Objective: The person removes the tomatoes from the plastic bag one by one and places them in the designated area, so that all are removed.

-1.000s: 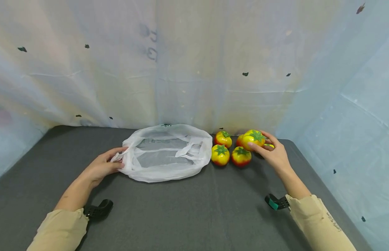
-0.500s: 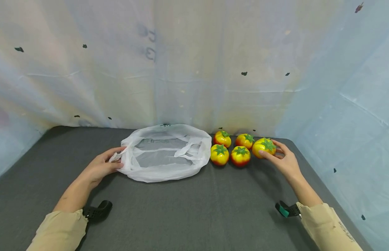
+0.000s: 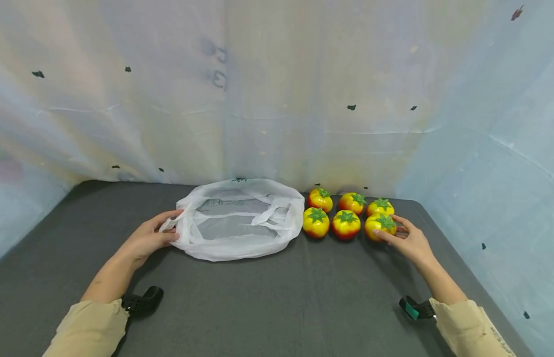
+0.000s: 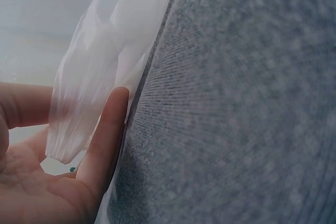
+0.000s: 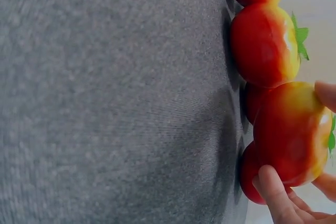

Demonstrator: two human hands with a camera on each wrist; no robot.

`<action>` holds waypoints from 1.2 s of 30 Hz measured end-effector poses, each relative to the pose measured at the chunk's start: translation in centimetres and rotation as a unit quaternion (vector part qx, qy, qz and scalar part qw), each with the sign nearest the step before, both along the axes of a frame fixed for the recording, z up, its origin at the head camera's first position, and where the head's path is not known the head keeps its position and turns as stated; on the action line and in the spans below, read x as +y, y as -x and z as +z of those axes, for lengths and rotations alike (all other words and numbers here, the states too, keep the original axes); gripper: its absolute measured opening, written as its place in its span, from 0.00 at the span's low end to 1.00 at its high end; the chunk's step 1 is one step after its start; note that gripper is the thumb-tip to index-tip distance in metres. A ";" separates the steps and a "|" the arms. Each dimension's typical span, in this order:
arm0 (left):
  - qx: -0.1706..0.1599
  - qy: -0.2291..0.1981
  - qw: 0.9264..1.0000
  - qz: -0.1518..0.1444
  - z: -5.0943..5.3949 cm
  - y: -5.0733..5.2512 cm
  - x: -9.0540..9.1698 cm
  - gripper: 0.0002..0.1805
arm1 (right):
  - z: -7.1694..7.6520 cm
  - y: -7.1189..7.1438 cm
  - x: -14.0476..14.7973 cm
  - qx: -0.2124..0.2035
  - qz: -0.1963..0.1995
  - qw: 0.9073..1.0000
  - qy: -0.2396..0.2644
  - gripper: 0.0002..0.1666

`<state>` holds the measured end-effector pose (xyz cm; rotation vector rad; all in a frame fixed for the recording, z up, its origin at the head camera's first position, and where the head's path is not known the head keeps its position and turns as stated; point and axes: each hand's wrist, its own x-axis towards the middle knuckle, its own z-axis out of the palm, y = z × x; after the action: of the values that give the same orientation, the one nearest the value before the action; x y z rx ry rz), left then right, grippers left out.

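Note:
A white plastic bag (image 3: 241,252) lies on the dark table, its mouth spread upward and a handle folded inside. My left hand (image 3: 148,237) holds its left end between thumb and fingers; bunched plastic (image 4: 79,108) shows between them in the left wrist view. Right of the bag, red-and-yellow toy tomatoes with green leaf tops stand in two short rows. My right hand (image 3: 408,242) grips the front right tomato (image 3: 380,228), thumb on one side and fingers on the other. In the right wrist view this tomato (image 5: 291,135) is close above the cloth; whether it touches is unclear.
The front left tomato (image 3: 316,224) sits against the bag's right end, beside the front middle tomato (image 3: 345,226). Behind stand a left tomato (image 3: 320,199), a middle one (image 3: 351,202) and a right one (image 3: 380,206). A pale plastic sheet (image 3: 277,99) hangs behind the table (image 3: 259,307).
My right hand has carried its tomato rightward from above the others, then down and forward to the front right of the group. The left hand has stayed at the bag.

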<state>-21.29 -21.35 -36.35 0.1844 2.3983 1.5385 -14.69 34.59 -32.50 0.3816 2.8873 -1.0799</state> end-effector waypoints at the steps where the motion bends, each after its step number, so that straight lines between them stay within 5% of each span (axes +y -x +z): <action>1: -0.001 0.001 1.000 0.000 0.0 0.0 0.0 0.38 | -0.1 0.0 0.0 -0.001 0.002 1.000 -0.001 0.55; 22: 0.010 0.023 1.000 -0.002 0.1 -0.3 -0.3 0.37 | -0.6 0.2 -0.1 -0.031 0.022 0.999 0.005 0.57; 31: 0.017 0.077 0.997 0.004 0.8 -0.5 0.0 0.37 | -0.5 -0.3 0.2 -0.035 0.038 0.999 -0.011 0.57; 36: 0.060 0.126 0.990 0.029 1.2 -0.8 0.3 0.36 | 0.2 -0.5 0.1 -0.023 0.034 0.999 -0.022 0.55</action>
<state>-20.52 -21.03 -35.12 0.1598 2.6874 1.2633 -14.19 34.72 -32.28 0.3028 2.8639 -0.9866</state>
